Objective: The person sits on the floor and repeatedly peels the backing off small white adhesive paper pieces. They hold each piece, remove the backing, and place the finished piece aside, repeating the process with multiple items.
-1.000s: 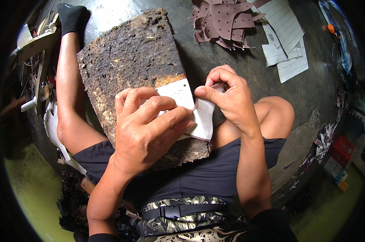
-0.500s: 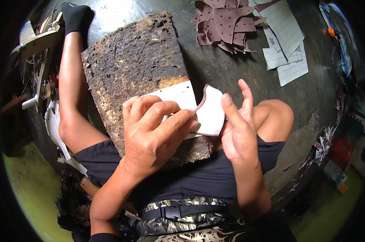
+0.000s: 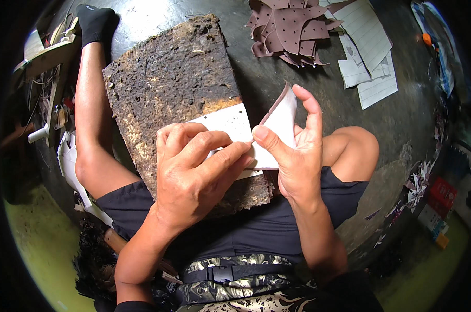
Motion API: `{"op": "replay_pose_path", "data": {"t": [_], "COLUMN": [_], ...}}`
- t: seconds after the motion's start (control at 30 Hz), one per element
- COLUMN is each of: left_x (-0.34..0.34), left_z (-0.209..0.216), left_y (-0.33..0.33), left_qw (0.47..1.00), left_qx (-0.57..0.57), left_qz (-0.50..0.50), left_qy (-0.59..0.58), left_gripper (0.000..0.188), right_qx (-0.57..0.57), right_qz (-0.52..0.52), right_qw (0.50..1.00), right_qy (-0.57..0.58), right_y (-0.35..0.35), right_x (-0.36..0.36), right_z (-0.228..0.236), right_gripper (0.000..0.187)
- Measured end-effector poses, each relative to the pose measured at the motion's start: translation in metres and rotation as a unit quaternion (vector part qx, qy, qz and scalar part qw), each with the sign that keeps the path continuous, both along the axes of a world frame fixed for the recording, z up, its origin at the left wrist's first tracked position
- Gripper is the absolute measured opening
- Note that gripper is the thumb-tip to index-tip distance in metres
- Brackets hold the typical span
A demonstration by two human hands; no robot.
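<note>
A curved white piece with a brown edge (image 3: 282, 122), which looks like leather or fabric, stands partly bent up between my hands. My left hand (image 3: 191, 174) pinches its left end, over a white sheet with small dark holes (image 3: 227, 120). The thumb of my right hand (image 3: 300, 158) presses on the piece's white face, while its other fingers are behind it and the index finger reaches the upper corner. Under the sheet lies a thick, rough, dark board (image 3: 173, 73), set across my lap. My left fingertips hide part of the piece.
Brown cut pieces with punched holes (image 3: 287, 28) lie heaped on the dark floor at the far side. Lined paper sheets (image 3: 373, 49) are beside them. White scraps (image 3: 417, 182) and a red box (image 3: 442, 196) lie to the right. A wooden stand (image 3: 48, 60) is at the left.
My right hand has moved in from beside the piece onto it, and the piece's right side is now bent upward. My left hand has stayed in place.
</note>
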State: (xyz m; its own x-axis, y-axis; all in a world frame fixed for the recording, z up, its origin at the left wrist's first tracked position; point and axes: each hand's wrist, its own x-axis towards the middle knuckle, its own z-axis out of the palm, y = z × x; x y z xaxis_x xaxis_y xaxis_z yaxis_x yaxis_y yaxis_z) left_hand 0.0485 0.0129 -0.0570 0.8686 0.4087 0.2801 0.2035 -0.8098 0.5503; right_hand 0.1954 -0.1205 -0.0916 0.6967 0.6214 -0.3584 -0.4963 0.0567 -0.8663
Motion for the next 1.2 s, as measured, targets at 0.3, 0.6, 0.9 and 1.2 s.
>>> {"op": "replay_pose_path", "data": {"t": [0.3,0.6,0.9,1.2], "left_x": [0.000,0.000,0.001,0.002], "left_z": [0.001,0.003,0.006,0.006], "left_y": [0.002,0.009,0.021,0.021], "left_qw": [1.000,1.000,0.998,0.998], "left_qx": [-0.004,-0.003,-0.013,-0.004], "left_qz": [-0.007,-0.024,-0.055,-0.063], "left_qy": [0.007,0.009,0.018,0.019], "left_gripper": [0.030,0.030,0.032,0.032], "right_qx": [-0.013,-0.023,-0.023,-0.041], "right_qz": [0.072,0.113,0.121,0.117], "right_qw": [0.997,0.992,0.991,0.991], "right_qy": [-0.019,-0.046,-0.046,-0.049], "right_y": [-0.002,-0.002,-0.006,-0.009], "right_x": [0.020,0.032,0.038,0.040], "right_z": [-0.006,-0.014,-0.025,-0.035], "right_gripper": [0.090,0.085,0.082,0.080]}}
